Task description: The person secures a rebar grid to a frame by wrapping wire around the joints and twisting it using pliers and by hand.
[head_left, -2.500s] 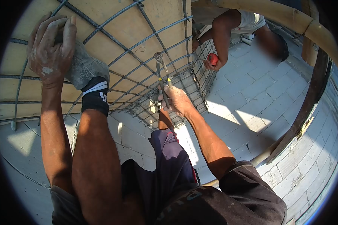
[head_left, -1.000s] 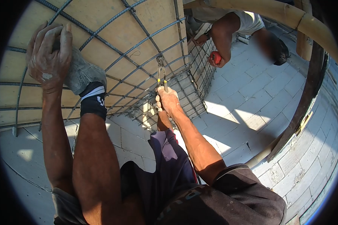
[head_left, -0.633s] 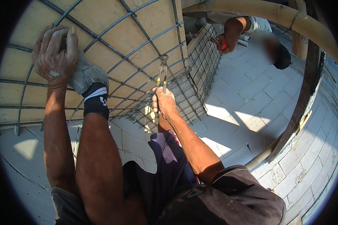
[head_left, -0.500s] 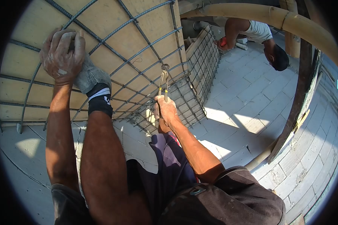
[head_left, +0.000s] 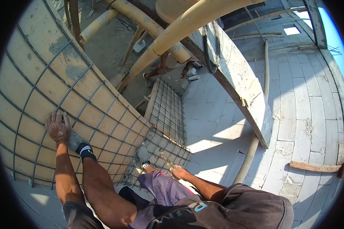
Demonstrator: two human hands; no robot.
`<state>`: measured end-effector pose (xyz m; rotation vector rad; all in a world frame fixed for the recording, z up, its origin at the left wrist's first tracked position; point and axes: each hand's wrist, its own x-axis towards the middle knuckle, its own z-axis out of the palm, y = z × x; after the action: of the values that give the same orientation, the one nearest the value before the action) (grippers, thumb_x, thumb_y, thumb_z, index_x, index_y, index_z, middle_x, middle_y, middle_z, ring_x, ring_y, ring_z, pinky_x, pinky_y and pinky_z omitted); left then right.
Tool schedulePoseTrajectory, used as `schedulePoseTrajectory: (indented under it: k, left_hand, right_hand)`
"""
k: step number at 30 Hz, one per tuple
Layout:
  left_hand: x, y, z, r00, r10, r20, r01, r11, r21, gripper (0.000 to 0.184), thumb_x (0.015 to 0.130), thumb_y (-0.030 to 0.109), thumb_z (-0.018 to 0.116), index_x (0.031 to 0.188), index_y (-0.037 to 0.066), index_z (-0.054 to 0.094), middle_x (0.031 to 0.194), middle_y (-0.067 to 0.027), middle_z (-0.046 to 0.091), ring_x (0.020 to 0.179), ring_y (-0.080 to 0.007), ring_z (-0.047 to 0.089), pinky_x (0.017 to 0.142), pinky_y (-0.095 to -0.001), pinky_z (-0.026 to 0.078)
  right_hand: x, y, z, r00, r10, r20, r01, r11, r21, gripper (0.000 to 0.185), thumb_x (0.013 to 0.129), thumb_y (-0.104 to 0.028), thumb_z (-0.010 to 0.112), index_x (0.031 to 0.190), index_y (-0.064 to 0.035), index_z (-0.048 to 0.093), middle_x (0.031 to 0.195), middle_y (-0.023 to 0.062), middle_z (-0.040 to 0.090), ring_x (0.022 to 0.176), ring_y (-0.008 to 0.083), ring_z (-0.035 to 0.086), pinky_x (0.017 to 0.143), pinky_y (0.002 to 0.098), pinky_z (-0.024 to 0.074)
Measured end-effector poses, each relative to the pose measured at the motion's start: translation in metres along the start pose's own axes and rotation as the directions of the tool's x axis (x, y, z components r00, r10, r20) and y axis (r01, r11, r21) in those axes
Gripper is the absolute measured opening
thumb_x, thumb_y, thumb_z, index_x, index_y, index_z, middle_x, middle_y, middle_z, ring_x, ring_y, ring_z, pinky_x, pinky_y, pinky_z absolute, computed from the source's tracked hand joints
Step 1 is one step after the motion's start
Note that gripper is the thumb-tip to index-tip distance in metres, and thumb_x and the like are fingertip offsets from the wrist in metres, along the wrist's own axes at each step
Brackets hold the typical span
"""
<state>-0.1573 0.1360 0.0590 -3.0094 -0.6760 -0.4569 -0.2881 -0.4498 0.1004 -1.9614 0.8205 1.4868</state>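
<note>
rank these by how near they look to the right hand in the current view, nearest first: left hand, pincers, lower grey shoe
1. Pincers, held in the right hand.
2. Lower grey shoe, a little to the left, just past the head of the pincers.
3. Left hand, far over on the left side.

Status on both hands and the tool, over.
Left hand on the steel grid, by the raised foot. Right hand gripping pincers. Bamboo pole partly hides co-worker.
</note>
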Motion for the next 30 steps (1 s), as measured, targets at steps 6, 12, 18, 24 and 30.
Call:
schedulePoseTrajectory:
  k: [6, 12, 18, 24, 30]
  left_hand:
    - [0.001, -0.009, -0.001, 0.984, 0.016, 0.179, -0.008, 0.999, -0.042, 0.028, 0.093, 0.034, 0.059, 0.088, 0.007, 0.066, 0.100, -0.0107, 0.064, 0.104, -0.0317, 0.059, 0.087, -0.0456, 0.048]
    - [0.025, -0.002, -0.039, 0.771, -0.217, 0.599, 0.489, 0.804, -0.339, 0.045, 0.093, 0.044, 0.056, 0.110, 0.004, 0.069, 0.116, -0.0186, 0.068, 0.113, -0.0392, 0.059, 0.101, -0.0455, 0.044]
    - [0.040, 0.043, -0.101, 0.429, 0.069, 0.901, 0.570, 0.753, -0.329, 0.061, 0.085, 0.044, 0.065, 0.130, 0.003, 0.061, 0.118, -0.0216, 0.069, 0.109, -0.0357, 0.066, 0.095, -0.0462, 0.051]
    - [0.066, 0.157, -0.274, 0.875, 0.312, 0.370, 0.077, 0.666, -0.742, 0.042, 0.097, 0.027, 0.062, 0.129, -0.001, 0.059, 0.118, -0.0169, 0.068, 0.111, -0.0253, 0.066, 0.094, -0.0360, 0.052]
    - [-0.032, 0.209, -0.313, 0.885, 0.227, 0.406, 0.372, 0.179, -0.911, 0.033, 0.100, 0.024, 0.062, 0.123, 0.000, 0.063, 0.109, -0.0094, 0.070, 0.101, -0.0189, 0.067, 0.089, -0.0310, 0.053]
  right_hand:
    - [-0.080, 0.077, -0.036, 0.742, -0.471, -0.477, 0.556, 0.830, 0.046, 0.031, 0.100, -0.034, 0.060, 0.099, -0.0037, 0.055, 0.077, 0.0012, 0.054, 0.072, 0.0121, 0.051, 0.066, 0.0310, 0.0441]
    - [-0.147, 0.045, -0.049, 0.899, -0.361, -0.247, 0.365, 0.930, -0.031, 0.036, 0.097, -0.040, 0.061, 0.102, -0.0049, 0.057, 0.073, 0.0053, 0.051, 0.071, 0.0160, 0.051, 0.065, 0.0365, 0.0437]
    - [-0.124, 0.031, -0.037, 0.911, -0.336, -0.241, 0.328, 0.942, -0.073, 0.050, 0.092, -0.052, 0.060, 0.108, -0.0047, 0.062, 0.088, 0.0158, 0.067, 0.088, 0.0309, 0.065, 0.077, 0.0439, 0.0483]
    - [-0.085, 0.027, -0.067, 0.799, -0.530, -0.282, 0.429, 0.833, -0.349, 0.054, 0.088, -0.049, 0.060, 0.111, -0.0005, 0.063, 0.104, 0.0254, 0.069, 0.100, 0.0412, 0.066, 0.083, 0.0483, 0.0504]
    - [-0.079, -0.064, -0.106, 0.838, -0.351, -0.418, 0.529, 0.711, 0.463, 0.026, 0.083, -0.034, 0.074, 0.091, -0.0096, 0.071, 0.063, 0.0012, 0.054, 0.052, 0.0124, 0.054, 0.045, 0.0311, 0.0442]
